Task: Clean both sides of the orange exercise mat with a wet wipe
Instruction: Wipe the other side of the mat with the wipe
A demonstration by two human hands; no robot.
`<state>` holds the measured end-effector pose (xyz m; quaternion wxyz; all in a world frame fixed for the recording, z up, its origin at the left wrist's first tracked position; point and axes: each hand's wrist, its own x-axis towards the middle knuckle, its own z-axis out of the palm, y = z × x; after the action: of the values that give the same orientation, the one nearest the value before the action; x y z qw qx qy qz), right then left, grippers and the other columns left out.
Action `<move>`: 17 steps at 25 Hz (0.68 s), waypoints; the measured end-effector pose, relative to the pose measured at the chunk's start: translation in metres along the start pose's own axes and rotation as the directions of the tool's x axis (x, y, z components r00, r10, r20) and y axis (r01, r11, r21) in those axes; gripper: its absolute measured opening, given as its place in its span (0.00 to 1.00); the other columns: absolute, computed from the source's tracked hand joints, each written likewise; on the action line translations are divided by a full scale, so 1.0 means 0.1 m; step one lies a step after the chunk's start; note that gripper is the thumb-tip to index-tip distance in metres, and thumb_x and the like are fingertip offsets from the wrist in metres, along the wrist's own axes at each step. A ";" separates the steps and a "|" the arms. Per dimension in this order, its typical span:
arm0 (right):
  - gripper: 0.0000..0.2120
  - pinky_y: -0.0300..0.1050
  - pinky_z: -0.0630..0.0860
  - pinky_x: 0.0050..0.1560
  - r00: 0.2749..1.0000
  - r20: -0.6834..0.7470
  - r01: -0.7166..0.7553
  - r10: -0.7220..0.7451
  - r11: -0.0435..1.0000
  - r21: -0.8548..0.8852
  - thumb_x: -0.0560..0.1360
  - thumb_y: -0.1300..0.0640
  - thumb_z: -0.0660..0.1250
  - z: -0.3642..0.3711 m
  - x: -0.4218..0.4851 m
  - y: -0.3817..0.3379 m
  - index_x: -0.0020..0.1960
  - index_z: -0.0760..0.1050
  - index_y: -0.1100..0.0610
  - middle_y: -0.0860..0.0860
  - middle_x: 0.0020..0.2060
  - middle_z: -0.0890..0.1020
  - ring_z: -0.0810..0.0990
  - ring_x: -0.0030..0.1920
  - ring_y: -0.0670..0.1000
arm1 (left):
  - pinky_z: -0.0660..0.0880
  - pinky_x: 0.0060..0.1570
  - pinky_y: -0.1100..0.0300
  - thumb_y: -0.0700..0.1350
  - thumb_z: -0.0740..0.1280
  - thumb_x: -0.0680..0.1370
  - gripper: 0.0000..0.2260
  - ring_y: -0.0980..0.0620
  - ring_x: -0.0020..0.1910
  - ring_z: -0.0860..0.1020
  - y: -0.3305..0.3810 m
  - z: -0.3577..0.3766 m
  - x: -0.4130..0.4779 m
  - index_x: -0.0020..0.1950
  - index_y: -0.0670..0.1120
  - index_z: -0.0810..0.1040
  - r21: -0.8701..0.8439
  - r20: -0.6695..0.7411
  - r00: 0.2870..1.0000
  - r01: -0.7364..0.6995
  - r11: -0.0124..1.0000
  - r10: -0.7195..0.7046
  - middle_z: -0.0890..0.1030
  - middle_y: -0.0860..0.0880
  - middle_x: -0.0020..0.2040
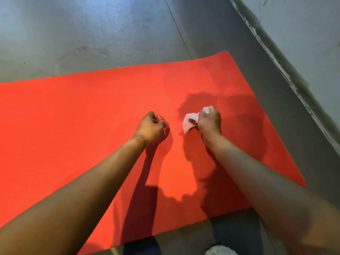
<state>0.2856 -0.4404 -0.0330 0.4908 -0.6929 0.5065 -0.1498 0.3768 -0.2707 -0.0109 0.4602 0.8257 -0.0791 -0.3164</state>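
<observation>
- Mat (73, 116), orange, lies flat on the grey floor (92, 34), with its short end near the wall (303, 34) on the right.
- Right hand (209, 122) grips a crumpled white wipe (190, 122), which sticks out from the left of the fist, low over the mat toward that short end.
- Left hand (151, 126) is curled into a fist and holds nothing, just beside the wipe.
- Both hands are over the middle of the mat's width.
- White shoe (220, 251) shows at the bottom edge, off the mat.
</observation>
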 end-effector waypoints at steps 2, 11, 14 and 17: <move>0.10 0.57 0.75 0.56 0.958 -0.102 0.245 -0.267 0.951 -0.187 0.71 0.54 0.55 0.01 0.07 -0.09 0.48 0.73 0.49 0.57 0.50 0.79 0.79 0.51 0.61 | 0.68 0.31 0.60 0.39 0.62 0.78 0.05 0.54 0.31 0.75 -0.01 -0.01 0.05 0.43 0.47 0.71 0.092 0.005 0.998 -0.060 0.994 0.060 0.76 0.52 0.36; 0.32 0.54 0.56 0.79 0.604 0.639 0.797 -0.477 0.352 -0.491 0.73 0.64 0.48 0.29 -0.40 0.60 0.78 0.62 0.61 0.60 0.78 0.64 0.59 0.79 0.60 | 0.70 0.63 0.46 0.44 0.64 0.77 0.09 0.38 0.60 0.72 -0.22 -0.04 0.18 0.57 0.44 0.75 0.521 -0.006 0.973 -0.194 0.831 0.231 0.74 0.40 0.58; 0.32 0.53 0.56 0.79 0.500 0.728 0.862 -0.469 0.188 -0.471 0.75 0.62 0.44 0.17 -0.09 0.63 0.79 0.61 0.61 0.59 0.79 0.62 0.58 0.80 0.59 | 0.68 0.67 0.43 0.47 0.65 0.78 0.17 0.38 0.69 0.67 -0.32 -0.08 0.21 0.66 0.43 0.73 0.633 0.030 0.962 -0.228 0.740 0.271 0.72 0.40 0.67; 0.29 0.53 0.54 0.79 0.714 0.562 0.695 -0.417 0.324 -0.642 0.79 0.62 0.49 0.00 0.36 0.53 0.80 0.58 0.62 0.61 0.79 0.60 0.56 0.80 0.60 | 0.60 0.74 0.42 0.49 0.64 0.80 0.20 0.40 0.77 0.59 -0.38 -0.10 0.28 0.70 0.44 0.71 0.679 0.076 0.960 -0.248 0.691 0.269 0.66 0.41 0.74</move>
<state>0.2722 -0.4709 -0.0875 0.0931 -0.9813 0.1610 0.0488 0.3991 -0.2536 -0.0508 0.1658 0.9216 -0.2981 -0.1852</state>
